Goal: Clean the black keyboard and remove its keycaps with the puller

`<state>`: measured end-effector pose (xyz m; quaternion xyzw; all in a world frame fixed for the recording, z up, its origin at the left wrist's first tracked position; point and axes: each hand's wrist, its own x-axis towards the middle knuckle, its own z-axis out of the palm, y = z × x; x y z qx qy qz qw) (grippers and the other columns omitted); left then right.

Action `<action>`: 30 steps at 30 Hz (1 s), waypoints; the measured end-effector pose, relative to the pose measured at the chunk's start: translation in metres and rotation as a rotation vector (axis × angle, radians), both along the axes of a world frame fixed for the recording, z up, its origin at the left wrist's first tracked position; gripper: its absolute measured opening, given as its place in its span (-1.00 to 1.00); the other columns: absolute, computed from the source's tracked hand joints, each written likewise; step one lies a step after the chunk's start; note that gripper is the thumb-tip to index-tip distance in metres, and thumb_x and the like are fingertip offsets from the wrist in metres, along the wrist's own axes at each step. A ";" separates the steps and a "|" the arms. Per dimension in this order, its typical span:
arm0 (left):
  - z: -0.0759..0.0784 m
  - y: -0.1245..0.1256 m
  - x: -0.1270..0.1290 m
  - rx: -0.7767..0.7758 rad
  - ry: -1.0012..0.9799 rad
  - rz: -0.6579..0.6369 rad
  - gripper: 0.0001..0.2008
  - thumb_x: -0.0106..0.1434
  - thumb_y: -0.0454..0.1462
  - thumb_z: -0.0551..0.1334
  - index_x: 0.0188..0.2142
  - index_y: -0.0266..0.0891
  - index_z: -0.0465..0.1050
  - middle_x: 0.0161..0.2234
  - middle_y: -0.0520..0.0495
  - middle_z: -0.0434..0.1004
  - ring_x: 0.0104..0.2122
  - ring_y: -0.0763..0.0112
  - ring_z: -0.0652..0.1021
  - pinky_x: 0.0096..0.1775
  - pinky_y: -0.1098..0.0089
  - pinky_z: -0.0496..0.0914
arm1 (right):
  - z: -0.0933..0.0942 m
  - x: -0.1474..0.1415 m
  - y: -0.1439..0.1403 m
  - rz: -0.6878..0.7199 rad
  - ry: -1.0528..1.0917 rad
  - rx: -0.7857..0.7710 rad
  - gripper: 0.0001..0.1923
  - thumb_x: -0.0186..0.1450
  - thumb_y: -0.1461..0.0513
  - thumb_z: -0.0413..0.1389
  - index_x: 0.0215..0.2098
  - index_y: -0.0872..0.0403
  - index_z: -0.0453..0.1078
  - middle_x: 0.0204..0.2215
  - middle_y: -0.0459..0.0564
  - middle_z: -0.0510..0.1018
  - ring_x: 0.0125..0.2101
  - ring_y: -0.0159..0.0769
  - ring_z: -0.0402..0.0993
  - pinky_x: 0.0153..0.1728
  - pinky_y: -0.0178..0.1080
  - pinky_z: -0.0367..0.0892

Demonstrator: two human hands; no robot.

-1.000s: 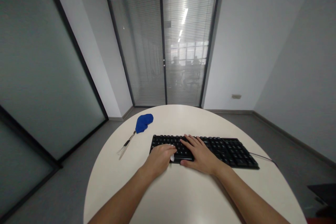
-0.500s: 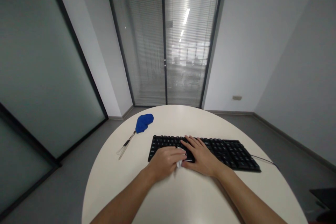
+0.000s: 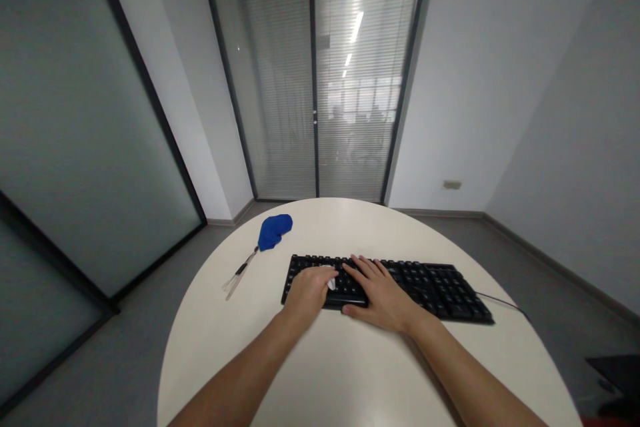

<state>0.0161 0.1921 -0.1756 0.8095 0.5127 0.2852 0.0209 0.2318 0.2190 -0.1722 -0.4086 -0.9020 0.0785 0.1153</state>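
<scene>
A black keyboard (image 3: 430, 283) lies across the middle of a round white table (image 3: 350, 373). My left hand (image 3: 307, 291) rests on the keyboard's left end, fingers curled around a small white wipe (image 3: 331, 280) that peeks out by the knuckles. Flat on the keys just right of it, my right hand (image 3: 380, 293) presses down with fingers spread, holding nothing.
A blue duster (image 3: 273, 232) with a thin handle (image 3: 239, 275) lies on the table's far left. The keyboard's cable (image 3: 503, 302) runs off the right edge. Glass doors with blinds stand behind the table; grey floor surrounds it.
My left hand with the white wipe slid toward the near edge of the keyboard, then back up onto the keys. My right hand stayed flat on the keyboard.
</scene>
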 end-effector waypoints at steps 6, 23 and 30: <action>-0.002 -0.002 0.002 0.084 0.086 -0.094 -0.52 0.14 -0.61 0.10 -0.07 -0.22 0.56 -0.03 -0.09 0.59 -0.03 0.29 0.57 0.07 0.24 0.44 | 0.001 -0.001 -0.001 0.000 0.002 -0.003 -0.04 0.19 -0.25 0.08 0.38 0.06 0.05 0.38 0.19 -0.04 0.36 0.08 -0.15 0.32 0.14 -0.22; 0.004 -0.023 0.006 0.029 0.027 -0.343 -0.69 0.25 -0.43 0.16 -0.10 -0.15 0.57 -0.10 0.00 0.63 -0.11 0.34 0.61 0.00 0.34 0.45 | -0.002 0.002 0.001 0.008 0.010 0.032 -0.10 0.22 -0.21 0.07 0.37 0.07 0.08 0.37 0.19 0.00 0.35 0.06 -0.11 0.32 0.14 -0.19; 0.001 -0.003 -0.021 0.169 -0.082 -0.016 -0.49 0.16 -0.56 0.11 0.01 -0.13 0.53 0.03 0.01 0.55 0.00 0.35 0.56 0.09 0.28 0.40 | 0.000 0.003 0.001 0.013 0.029 -0.014 -0.04 0.19 -0.27 0.06 0.39 0.03 0.02 0.39 0.16 -0.04 0.36 0.07 -0.16 0.32 0.14 -0.22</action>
